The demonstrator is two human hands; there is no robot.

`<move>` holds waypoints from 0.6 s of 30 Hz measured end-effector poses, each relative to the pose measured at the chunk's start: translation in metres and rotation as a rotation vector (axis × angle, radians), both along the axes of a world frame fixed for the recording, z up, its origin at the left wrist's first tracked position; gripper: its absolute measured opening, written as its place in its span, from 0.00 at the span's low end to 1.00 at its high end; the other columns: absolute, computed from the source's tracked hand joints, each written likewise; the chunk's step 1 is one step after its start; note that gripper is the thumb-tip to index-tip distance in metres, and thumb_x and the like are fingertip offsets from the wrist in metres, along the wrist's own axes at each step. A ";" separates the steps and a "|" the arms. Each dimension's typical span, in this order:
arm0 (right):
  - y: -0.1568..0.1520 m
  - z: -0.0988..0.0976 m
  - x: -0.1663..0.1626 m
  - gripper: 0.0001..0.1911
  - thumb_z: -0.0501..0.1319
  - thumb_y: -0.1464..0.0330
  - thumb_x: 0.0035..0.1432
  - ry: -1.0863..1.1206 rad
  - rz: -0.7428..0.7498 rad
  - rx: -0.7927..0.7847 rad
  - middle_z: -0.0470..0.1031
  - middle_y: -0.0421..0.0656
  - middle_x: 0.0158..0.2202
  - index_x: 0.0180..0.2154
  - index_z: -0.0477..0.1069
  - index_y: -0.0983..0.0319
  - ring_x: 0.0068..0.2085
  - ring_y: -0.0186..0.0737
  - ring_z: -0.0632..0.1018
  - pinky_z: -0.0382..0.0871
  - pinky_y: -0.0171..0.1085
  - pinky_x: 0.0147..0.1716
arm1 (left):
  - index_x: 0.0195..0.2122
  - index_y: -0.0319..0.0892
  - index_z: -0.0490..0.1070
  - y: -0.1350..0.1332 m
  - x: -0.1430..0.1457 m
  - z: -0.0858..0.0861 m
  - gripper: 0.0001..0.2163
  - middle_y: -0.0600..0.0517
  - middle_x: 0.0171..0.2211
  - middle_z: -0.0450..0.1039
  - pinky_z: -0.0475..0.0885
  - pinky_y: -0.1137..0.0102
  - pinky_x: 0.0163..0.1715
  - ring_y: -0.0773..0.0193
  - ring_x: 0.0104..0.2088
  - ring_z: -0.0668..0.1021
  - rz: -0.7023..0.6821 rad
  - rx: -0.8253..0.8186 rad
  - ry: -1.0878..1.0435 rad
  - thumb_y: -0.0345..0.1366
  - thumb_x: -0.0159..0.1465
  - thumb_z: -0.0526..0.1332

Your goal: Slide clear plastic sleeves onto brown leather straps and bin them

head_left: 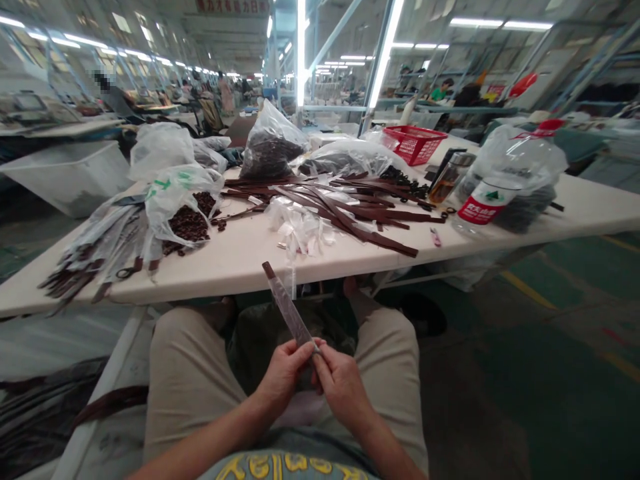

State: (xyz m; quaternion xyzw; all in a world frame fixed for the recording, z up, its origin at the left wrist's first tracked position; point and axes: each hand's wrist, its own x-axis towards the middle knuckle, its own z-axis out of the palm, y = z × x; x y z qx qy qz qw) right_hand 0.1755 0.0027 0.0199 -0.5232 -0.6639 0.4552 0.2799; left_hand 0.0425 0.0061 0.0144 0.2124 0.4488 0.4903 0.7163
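Two hands met over the person's lap: the left hand [281,375] and the right hand [343,388] both had their fingers [302,351] clamped on the lower end of a sleeved strap [285,304]. This brown strip in clear plastic rose tilted toward the bench [240,259] edge. Beyond it on the bench lay a heap of clear sleeves [300,230], with loose brown straps [353,208] fanned out behind and a bag of small brown pieces [184,212] to the left. Farther back stood a red basket [415,143].
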 end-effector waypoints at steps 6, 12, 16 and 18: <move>-0.009 -0.004 0.014 0.23 0.49 0.56 0.68 0.008 0.052 -0.018 0.69 0.36 0.18 0.25 0.66 0.60 0.21 0.30 0.71 0.62 0.30 0.26 | 0.39 0.36 0.79 0.023 -0.026 0.017 0.18 0.44 0.41 0.80 0.75 0.71 0.33 0.60 0.36 0.81 0.253 -0.025 -0.015 0.42 0.50 0.74; -0.013 -0.003 0.014 0.22 0.49 0.57 0.68 -0.024 0.020 0.031 0.70 0.37 0.19 0.24 0.66 0.60 0.21 0.30 0.71 0.62 0.30 0.27 | 0.36 0.34 0.79 0.014 -0.016 0.010 0.18 0.41 0.37 0.81 0.75 0.69 0.36 0.60 0.34 0.80 0.180 -0.063 0.020 0.40 0.48 0.75; -0.011 -0.003 0.013 0.22 0.49 0.59 0.68 -0.009 0.019 0.054 0.70 0.36 0.19 0.24 0.66 0.60 0.22 0.30 0.71 0.62 0.30 0.28 | 0.36 0.33 0.79 0.000 -0.007 0.005 0.17 0.41 0.37 0.81 0.74 0.69 0.38 0.60 0.34 0.80 0.080 -0.032 0.047 0.40 0.50 0.74; -0.012 -0.004 0.017 0.21 0.50 0.59 0.68 0.002 0.039 0.030 0.70 0.36 0.19 0.25 0.66 0.60 0.21 0.30 0.71 0.62 0.30 0.27 | 0.40 0.35 0.79 0.007 -0.013 0.010 0.18 0.42 0.40 0.81 0.74 0.68 0.38 0.59 0.35 0.80 0.111 -0.006 0.039 0.40 0.50 0.74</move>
